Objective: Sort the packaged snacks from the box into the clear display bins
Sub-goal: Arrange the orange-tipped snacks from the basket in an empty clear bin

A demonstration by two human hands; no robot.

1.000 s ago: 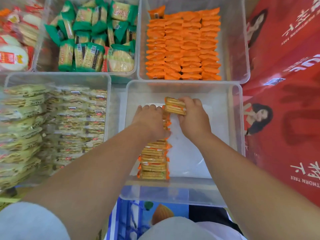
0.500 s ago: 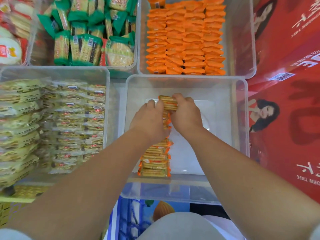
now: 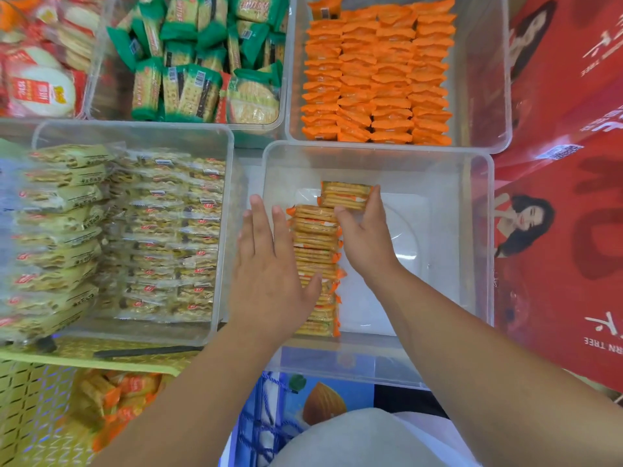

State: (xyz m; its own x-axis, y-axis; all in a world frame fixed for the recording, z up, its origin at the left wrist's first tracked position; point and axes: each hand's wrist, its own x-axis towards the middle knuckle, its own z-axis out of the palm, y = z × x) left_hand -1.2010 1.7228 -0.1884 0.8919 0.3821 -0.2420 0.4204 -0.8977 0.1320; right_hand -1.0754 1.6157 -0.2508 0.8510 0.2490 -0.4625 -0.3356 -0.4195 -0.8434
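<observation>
Right hand (image 3: pixel 365 237) pinches a cracker packet (image 3: pixel 345 195) at the far end of the row (image 3: pixel 315 251) in the clear bin (image 3: pixel 472 230) — set it upright, flush (left hand (image 3: pixel 269 264), fingers straight, can brace the side)

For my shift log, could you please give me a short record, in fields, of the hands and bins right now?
Active bin: near clear bin
Contents: one row of cracker packs along its left side
Left hand: fingers straight, against the row's left side
Right hand: pinches the far-end pack, which sits slightly offset to the right
Other bins: orange packs behind; green packs and pale yellow packs to the left
</observation>
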